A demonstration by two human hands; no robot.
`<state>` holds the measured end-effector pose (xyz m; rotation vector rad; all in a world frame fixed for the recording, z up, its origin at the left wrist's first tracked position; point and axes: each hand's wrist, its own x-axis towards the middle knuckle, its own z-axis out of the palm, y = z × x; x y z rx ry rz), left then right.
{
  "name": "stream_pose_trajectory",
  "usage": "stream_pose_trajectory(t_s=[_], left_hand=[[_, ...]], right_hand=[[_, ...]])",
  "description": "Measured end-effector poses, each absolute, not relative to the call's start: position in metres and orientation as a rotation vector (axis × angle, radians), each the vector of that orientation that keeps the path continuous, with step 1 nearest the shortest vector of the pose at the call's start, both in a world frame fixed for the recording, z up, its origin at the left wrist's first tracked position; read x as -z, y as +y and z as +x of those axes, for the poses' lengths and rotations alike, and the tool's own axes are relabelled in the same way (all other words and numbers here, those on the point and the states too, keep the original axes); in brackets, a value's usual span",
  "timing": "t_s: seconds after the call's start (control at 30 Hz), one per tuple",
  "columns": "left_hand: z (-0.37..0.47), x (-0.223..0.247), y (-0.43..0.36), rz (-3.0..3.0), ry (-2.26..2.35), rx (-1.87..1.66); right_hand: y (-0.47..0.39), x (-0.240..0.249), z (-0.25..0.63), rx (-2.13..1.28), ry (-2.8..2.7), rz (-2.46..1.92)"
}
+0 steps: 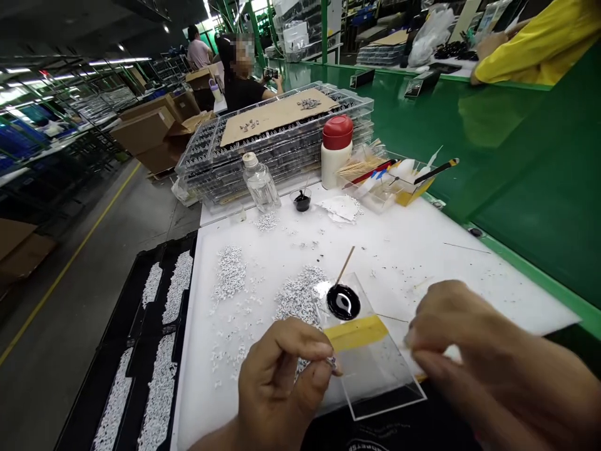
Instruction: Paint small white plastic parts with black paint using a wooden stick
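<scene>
My left hand [286, 369] is closed in a pinch on a tiny part [335, 364], too small to name. My right hand [462, 351] is closed at the right; what its fingertips grip, if anything, cannot be made out. Between both hands lies a clear plastic plate [375, 369] with yellow tape [359, 333] across it. Toward its far end is a round pool of glossy black liquid [344, 303], with a thin wooden stick [345, 265] leaning up from its edge. Beside the plate, a heap of small white pieces [300, 293] spreads over the white work surface [399, 250].
Black trays [123, 313] full of white pieces stand at the left. Behind are a clear bottle [261, 183], a cup of black liquid [301, 200], a red-lidded jar [336, 153], a tool box [382, 197] and stacked clear trays [282, 150]. Other people sit farther off.
</scene>
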<state>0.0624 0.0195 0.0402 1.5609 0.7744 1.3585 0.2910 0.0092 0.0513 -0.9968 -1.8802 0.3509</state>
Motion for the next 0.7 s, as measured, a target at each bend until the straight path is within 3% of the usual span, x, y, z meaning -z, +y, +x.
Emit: stream_pose_trajectory(t_s=[0.1,0.7], left_hand=[[0.061,-0.040,0.017,1.514,0.738,-1.310],[0.061,-0.040,0.012,1.301,0.630,-1.200]], right_hand=[[0.008,-0.061,0.271,-0.507,-1.846,-0.875],[0.004,-0.065,0.260,-0.651,-1.889,-0.966]])
